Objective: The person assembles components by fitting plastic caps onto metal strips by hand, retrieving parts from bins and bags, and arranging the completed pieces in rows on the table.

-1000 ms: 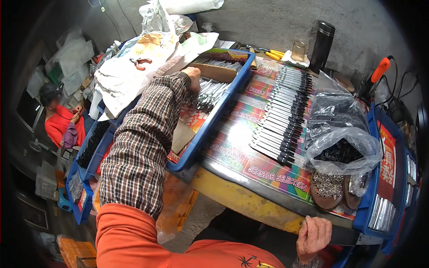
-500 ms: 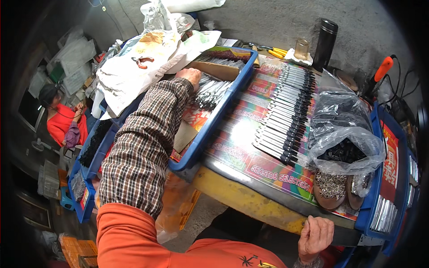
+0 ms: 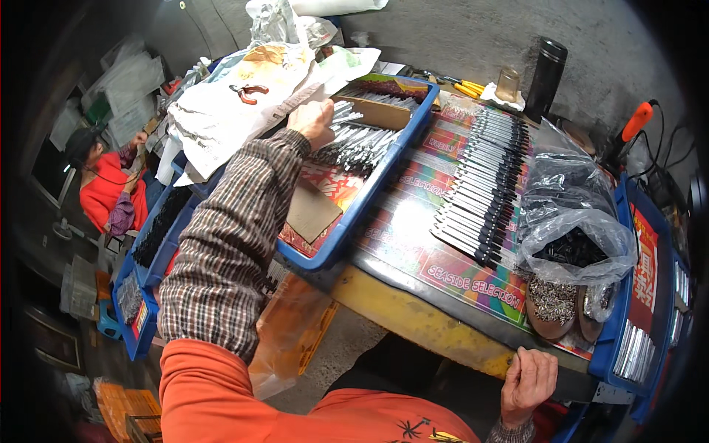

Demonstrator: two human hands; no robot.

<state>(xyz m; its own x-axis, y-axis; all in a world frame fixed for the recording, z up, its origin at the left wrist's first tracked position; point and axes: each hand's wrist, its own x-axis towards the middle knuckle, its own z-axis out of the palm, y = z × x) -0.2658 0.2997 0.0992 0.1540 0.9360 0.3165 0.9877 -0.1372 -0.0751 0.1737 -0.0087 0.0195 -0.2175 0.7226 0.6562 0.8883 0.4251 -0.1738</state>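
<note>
My left hand (image 3: 312, 122) is closed over the left side of a blue tray (image 3: 341, 242), with a small bunch of silver pen barrels (image 3: 347, 113) sticking out to its right. Below it, more slim silver pens with dark ends (image 3: 362, 148) lie heaped in the tray, beside a cardboard divider (image 3: 378, 112). Curled at the table's front edge, my right hand (image 3: 529, 385) rests with its fingers folded and shows nothing in them. Between the tray and a clear bag, a long row of silver pens with black grips (image 3: 484, 192) lies side by side on a colourful printed sheet (image 3: 413, 221).
On the right, a clear bag of black parts (image 3: 572, 251) sits behind brown containers of small metal pieces (image 3: 551, 306). Another blue tray (image 3: 624, 347) stands at far right. A black flask (image 3: 545, 77) and glass jar (image 3: 508, 83) are at the back. A person in red (image 3: 103, 192) sits far left.
My left hand has risen slightly from the heap, and silver barrels now show in its grasp. My right hand stays at the table edge. The whole view has shifted a little.
</note>
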